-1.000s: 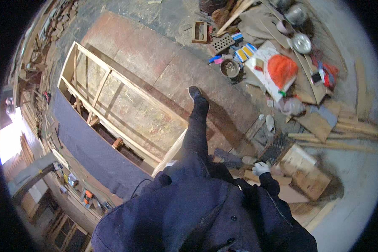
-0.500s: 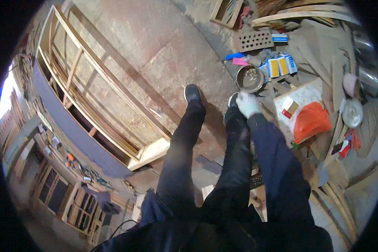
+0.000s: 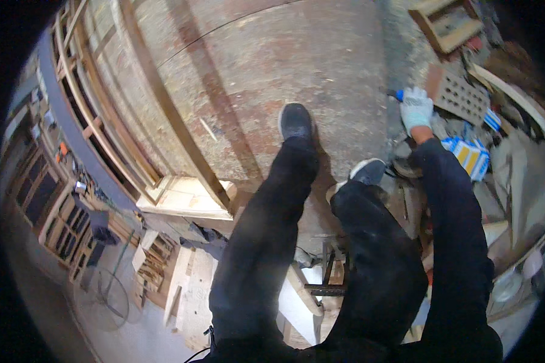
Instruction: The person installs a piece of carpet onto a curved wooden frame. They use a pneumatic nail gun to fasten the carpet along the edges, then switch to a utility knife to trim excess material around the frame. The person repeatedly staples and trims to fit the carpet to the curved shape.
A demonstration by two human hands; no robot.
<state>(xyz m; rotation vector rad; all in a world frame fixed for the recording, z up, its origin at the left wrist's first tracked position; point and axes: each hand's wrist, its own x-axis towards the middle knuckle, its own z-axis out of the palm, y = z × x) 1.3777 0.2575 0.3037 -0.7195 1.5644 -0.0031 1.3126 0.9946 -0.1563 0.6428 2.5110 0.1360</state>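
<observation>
Head view, looking down past dark trouser legs at a worn workshop floor. At the far left a long open wooden frame (image 3: 165,106) runs up and out of sight, its pale end board (image 3: 188,195) near the left leg; a step sideways could knock that corner. The left hand is out of view, so I cannot tell what it is doing. To the right of the frame, a loose sliver of wood (image 3: 208,129) lies on the floor, and might roll under a foot set down on it. Next come the left shoe (image 3: 297,121) and, farther right, the right shoe (image 3: 368,172), close to a metal bowl (image 3: 401,164) partly covered by the sleeve; a small shift of that foot, or a dragging cuff, could tip it.

Right of the bowl and higher up, the right hand (image 3: 416,110), in a pale glove, reaches down to a small blue thing (image 3: 399,95), which shows just left of the fingers. The glove hides the contact, so I cannot tell whether the fingers grasp it; a loose pinch through thick fabric could let it slip. Just right of the hand lies a brick with holes (image 3: 460,94), whose rough edge could scrape or snag the glove. Below the brick sit blue-and-yellow boxes (image 3: 469,156), which the forearm could push aside. At the far right, a curved wood strip (image 3: 515,100) leans among clutter, and might slide if bumped.
</observation>
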